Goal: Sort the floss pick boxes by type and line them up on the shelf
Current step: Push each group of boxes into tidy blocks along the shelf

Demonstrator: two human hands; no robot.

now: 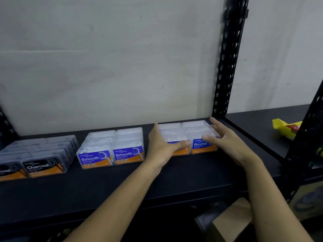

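1. While your left hand (162, 147) lies flat against the left side of the Round boxes (195, 127), your right hand (227, 142) hovers wide beside their right.
2. Smooth boxes (111, 147) and Charcoal boxes (42, 154) line the shelf (122, 186) leftward.

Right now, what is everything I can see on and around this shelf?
Charcoal boxes: two rows, several deep, dark with black-and-orange labels, far left.
Smooth boxes: two rows, several deep, clear with blue-and-orange labels, middle.
Round boxes: two rows, several deep, clear with blue-and-orange labels, right of the Smooth boxes.
Shelf: one, black, under all the boxes.
Post: one, black, perforated, back right corner.
Wall: pale grey, behind.
Yellow packet: one, far right, on the neighbouring black surface.
Cardboard box: one, brown, below at lower right.
Left hand: flat against the Round boxes' left side, thumb across the front.
Right hand: fingers spread at their right side.
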